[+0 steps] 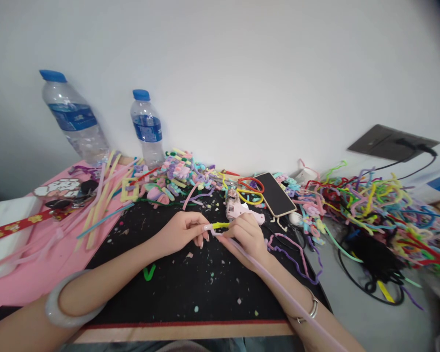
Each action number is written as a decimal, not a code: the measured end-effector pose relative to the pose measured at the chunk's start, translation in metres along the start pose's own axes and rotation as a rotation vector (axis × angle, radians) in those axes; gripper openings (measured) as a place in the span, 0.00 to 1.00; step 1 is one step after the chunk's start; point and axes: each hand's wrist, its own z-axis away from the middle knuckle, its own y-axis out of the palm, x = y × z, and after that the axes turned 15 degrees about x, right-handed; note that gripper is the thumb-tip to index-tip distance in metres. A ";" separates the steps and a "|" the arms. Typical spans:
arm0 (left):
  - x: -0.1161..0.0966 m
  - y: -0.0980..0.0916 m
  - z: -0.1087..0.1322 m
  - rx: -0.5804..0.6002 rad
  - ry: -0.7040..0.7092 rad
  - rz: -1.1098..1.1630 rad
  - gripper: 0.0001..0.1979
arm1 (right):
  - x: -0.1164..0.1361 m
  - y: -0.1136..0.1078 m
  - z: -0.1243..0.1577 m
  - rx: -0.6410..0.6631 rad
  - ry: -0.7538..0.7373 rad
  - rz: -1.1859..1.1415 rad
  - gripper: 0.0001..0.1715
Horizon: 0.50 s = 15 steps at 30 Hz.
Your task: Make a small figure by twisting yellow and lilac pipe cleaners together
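Left hand (183, 229) and right hand (247, 237) pinch a lilac strip (290, 299), fingers (198, 230) narrowed. The black mat (168, 293) lies mostly open toward its red edge (190, 323).

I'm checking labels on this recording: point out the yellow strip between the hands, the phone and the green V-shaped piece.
Yellow strip (220, 225): head view, middle of its visible stretch.
Phone (276, 194): head view, dark screen.
Green V-shaped piece (148, 277): head view, at the bend.
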 end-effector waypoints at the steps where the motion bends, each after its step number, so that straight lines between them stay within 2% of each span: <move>1: -0.001 0.000 0.000 0.001 -0.007 -0.009 0.10 | 0.001 -0.001 0.000 -0.018 0.013 -0.018 0.09; 15: -0.004 0.005 0.005 0.068 -0.034 -0.192 0.11 | 0.002 0.003 -0.004 -0.104 0.174 -0.278 0.15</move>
